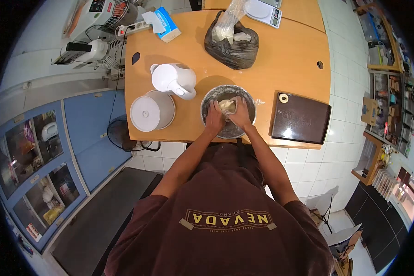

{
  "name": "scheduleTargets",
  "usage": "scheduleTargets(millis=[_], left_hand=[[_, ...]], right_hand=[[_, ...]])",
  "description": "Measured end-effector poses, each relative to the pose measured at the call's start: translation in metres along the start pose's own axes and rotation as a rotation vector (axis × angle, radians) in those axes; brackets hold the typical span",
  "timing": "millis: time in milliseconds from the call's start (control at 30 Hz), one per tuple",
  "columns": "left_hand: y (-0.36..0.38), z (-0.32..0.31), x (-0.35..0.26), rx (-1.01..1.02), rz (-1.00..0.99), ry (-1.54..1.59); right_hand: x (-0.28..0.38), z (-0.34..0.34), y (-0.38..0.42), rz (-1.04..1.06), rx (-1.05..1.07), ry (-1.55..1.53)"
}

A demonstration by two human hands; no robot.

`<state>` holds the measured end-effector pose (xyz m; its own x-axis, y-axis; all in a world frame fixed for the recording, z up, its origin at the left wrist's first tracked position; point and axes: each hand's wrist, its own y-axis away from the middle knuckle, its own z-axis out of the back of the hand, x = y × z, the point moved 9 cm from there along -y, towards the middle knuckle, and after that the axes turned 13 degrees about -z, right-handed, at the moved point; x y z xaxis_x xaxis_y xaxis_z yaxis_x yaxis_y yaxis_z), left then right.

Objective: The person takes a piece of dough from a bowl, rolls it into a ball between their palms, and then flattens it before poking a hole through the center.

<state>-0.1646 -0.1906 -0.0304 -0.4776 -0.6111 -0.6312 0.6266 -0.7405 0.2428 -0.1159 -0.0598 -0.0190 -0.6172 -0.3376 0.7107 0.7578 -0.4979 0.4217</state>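
Note:
A round metal bowl (pixel 250 95), dusted with flour inside, stands at the front edge of the wooden table. In it lies a pale lump of dough (pixel 226 105). My left hand (pixel 215 117) grips the dough from the left with bent fingers. From the other side my right hand (pixel 242 114) is closed on its right part. Parts of the fingertips are hidden by the dough and the bowl. On a dark baking tray (pixel 301 120) to the right sits one ring-shaped piece of dough (pixel 284 98).
Left of the bowl stand a white pitcher (pixel 172 78) and a white lidded tub (pixel 152 112). Behind it is a black plastic bag (pixel 234 53) with clear bags in it. A kitchen scale (pixel 263 12) and a tissue box (pixel 164 27) lie at the table's back.

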Motion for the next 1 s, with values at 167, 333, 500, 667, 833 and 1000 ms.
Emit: scheduleTargets(millis=[167,333,500,667,833,1000], left_hand=[[0.006,-0.020,0.016,-0.034,-0.151,0.028],[0.001,-0.004,0.003,0.065,-0.143,0.088],[0.002,-0.019,0.004,0.137,-0.187,-0.118],[0.007,-0.025,-0.002,0.054,-0.251,-0.111],[0.015,-0.035,0.007,-0.055,-0.378,-0.156],[0.009,-0.032,0.001,-0.006,-0.132,-0.097]], right_hand=[[0.010,0.011,0.014,0.046,0.011,-0.045],[0.008,0.005,0.021,0.025,0.137,0.016],[0.021,0.005,0.034,0.218,0.083,0.327],[0.020,0.002,0.032,0.258,0.099,0.441],[0.012,-0.002,0.020,0.238,0.172,0.430],[0.012,0.005,0.020,0.250,0.133,0.357]])
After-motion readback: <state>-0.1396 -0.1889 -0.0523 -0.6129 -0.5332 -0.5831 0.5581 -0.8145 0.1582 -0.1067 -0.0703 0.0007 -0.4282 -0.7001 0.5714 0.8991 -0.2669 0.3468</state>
